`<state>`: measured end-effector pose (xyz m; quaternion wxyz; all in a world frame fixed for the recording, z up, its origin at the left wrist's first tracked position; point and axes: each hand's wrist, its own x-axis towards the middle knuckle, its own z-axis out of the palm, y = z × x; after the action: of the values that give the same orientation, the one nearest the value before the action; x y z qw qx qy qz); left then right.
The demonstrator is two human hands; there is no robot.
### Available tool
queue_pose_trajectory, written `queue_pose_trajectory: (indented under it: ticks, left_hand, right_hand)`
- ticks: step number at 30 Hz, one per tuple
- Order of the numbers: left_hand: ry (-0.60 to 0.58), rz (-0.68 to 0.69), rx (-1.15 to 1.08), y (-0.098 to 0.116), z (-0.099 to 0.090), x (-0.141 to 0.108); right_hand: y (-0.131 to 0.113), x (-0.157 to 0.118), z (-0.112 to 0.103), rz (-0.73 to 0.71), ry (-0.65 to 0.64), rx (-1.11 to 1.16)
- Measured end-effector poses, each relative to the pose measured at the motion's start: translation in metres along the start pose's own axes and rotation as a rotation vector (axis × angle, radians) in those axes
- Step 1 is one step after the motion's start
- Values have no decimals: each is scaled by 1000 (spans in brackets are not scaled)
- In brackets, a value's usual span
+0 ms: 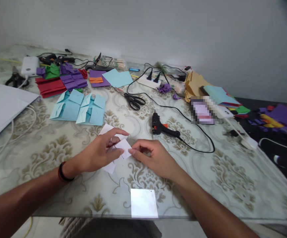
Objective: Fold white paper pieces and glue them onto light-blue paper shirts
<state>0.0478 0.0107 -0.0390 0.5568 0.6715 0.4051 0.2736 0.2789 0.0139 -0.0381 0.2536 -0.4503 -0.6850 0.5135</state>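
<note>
Between my hands is a white folded paper [124, 147], with flaps sticking out above and below my left fingers. My left hand [101, 148] is closed on it, the thumb lying over the paper and the index finger stretched out above. My right hand [153, 155] pinches the paper's right corner between thumb and fingertips. A square white sheet [143, 203] lies at the table's front edge, below my hands. Beyond my left hand lie light blue folded paper pieces [80, 107]. A black glue gun [162, 125] rests on its side behind my right hand.
Black scissors [134, 100] lie mid-table. The glue gun's black cable loops right towards a white power strip [149, 81]. Folded purple [72, 79] and red papers [49, 86] sit at the back left. White sheets [6, 105] cover the left edge; coloured paper scraps [279, 119] pile up right.
</note>
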Motion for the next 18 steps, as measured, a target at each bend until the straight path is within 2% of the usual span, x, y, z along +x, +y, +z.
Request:
queue_pose_trajectory:
  ticks: [8, 13, 18]
  left_hand:
    - [5, -118, -92, 2, 3, 2]
    - [35, -92, -61, 2, 1, 4]
    - [63, -100, -50, -1, 1, 5]
  right_hand:
    - [1, 2, 0, -25, 50, -12]
    - [4, 2, -3, -28, 123, 6]
    - [7, 3, -3, -24, 120, 24]
